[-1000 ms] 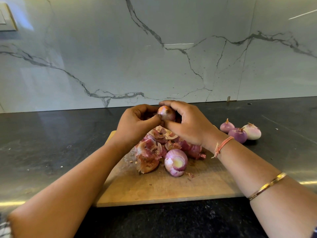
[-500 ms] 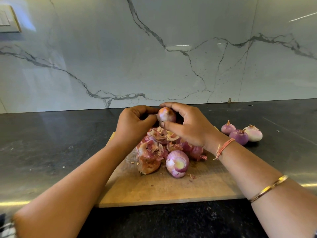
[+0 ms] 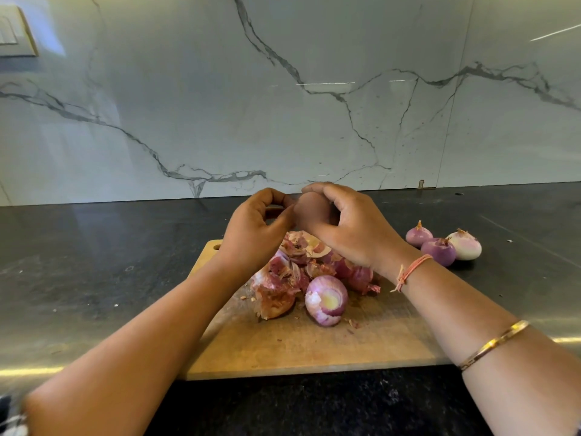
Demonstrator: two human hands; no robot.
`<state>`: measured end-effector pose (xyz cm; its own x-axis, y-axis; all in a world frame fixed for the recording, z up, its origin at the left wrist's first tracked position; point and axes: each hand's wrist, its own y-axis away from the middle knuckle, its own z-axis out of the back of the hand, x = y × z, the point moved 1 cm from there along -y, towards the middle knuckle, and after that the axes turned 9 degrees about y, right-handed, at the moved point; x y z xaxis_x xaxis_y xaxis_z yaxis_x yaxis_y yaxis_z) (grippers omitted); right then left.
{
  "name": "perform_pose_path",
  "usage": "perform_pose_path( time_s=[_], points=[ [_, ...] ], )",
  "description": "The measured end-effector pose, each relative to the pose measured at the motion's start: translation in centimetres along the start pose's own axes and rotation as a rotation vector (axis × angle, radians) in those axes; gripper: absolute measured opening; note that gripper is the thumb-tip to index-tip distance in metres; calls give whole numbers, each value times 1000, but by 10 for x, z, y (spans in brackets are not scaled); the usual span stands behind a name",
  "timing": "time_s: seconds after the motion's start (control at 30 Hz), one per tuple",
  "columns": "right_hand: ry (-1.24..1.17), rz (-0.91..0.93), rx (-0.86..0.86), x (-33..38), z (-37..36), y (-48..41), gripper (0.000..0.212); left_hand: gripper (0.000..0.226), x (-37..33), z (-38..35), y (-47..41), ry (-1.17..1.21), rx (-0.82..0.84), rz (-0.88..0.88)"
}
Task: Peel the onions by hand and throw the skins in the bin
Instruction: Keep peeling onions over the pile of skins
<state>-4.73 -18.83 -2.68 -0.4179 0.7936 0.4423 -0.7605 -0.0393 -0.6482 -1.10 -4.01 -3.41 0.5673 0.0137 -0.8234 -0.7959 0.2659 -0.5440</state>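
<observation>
My right hand (image 3: 352,231) grips a small onion (image 3: 311,210) held above the wooden cutting board (image 3: 314,347); the onion looks blurred. My left hand (image 3: 251,234) is beside it with thumb and fingertips pinched at the onion's left side. Under both hands lies a pile of reddish onion skins (image 3: 292,272). A partly peeled purple onion (image 3: 327,300) rests on the board in front of the pile. No bin is in view.
Three peeled onions (image 3: 443,243) sit on the dark countertop (image 3: 94,278) to the right of the board. A marble backsplash (image 3: 283,105) rises behind the counter, with a switch plate (image 3: 15,33) at the top left.
The held onion has turned in my right hand and now looks blurred. My left hand's fingers have shifted at its left side. Everything on the board stays put.
</observation>
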Motion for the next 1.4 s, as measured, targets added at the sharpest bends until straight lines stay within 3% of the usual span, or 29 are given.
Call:
perform_pose_path(
  time_s=[0.13,0.27,0.43,0.57,0.73,0.93,1.13,1.23,1.4],
  points=[
    [-121,-63,17,1,1,0,41,4,2,1,-3,36,-49,10],
    [-262,-92,47,1,2,1,39,12,4,3,-6,80,-119,36],
    [-440,-138,101,0,1,1,43,15,6,6,-7,-8,-170,16],
    [-561,-137,129,0,-1,0,34,20,8,7,-8,-127,-205,-17],
    [-717,-152,127,1,4,-2,29,19,14,18,-13,-64,-287,45],
    [-604,-167,131,0,4,-1,28,12,8,8,-7,-36,-79,-17],
    [-447,-91,105,-5,-2,-2,39,17,6,7,-6,-31,-48,-82],
    [-463,-101,106,-4,-2,-2,44,17,5,6,-6,-24,-31,-92],
    [-637,-233,116,-4,-1,-5,32,23,0,5,-3,-33,55,-196]
  ],
)
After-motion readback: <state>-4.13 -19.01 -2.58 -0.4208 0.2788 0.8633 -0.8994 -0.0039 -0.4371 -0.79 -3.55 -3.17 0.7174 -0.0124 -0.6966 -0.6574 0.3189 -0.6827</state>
